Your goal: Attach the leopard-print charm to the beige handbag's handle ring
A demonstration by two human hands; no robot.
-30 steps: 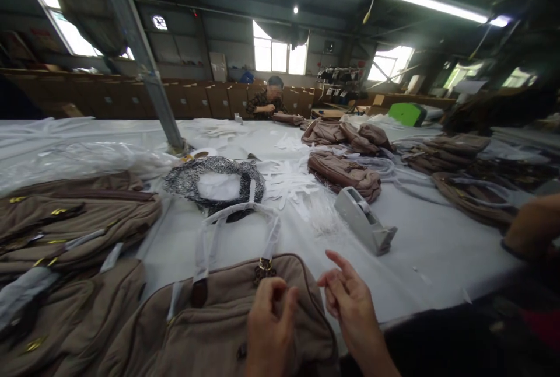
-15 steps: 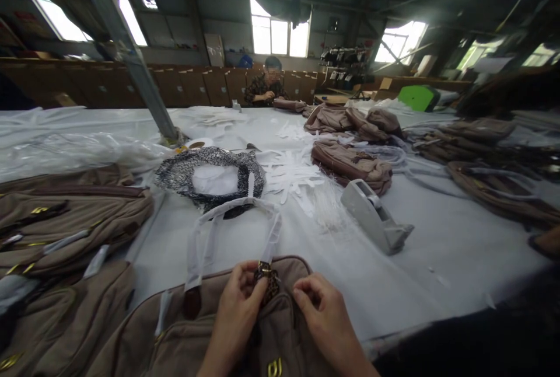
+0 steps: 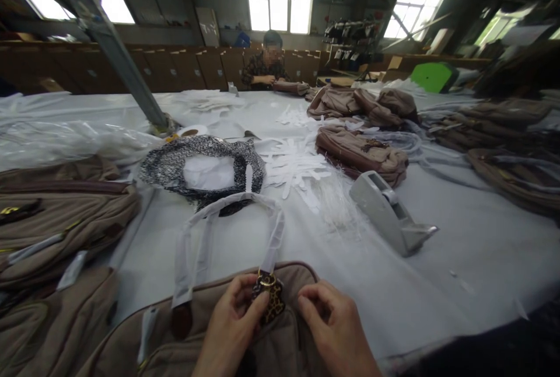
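Note:
A brown fabric handbag (image 3: 205,324) lies in front of me, its handles (image 3: 275,231) wrapped in white paper. At the base of the right handle hangs a leopard-print tag (image 3: 273,302) with gold marks. My left hand (image 3: 238,313) pinches this tag between thumb and fingers. To its right, my right hand (image 3: 330,318) hovers over the bag's upper right corner, thumb and index finger pressed together. Whatever it may hold is too small to make out. Part of the bag's front is hidden behind my hands.
More brown bags (image 3: 65,219) are stacked at left, others (image 3: 361,152) farther right. A grey tape dispenser (image 3: 385,213) stands right of a bundle of clear plastic strands (image 3: 336,205). White strips (image 3: 293,161) lie beside a black-and-white bag (image 3: 161,164). A person (image 3: 265,67) sits across the table.
The view has tipped slightly downward. The leopard-print tag now faces me more fully in my left hand. My right hand stays pinched beside it.

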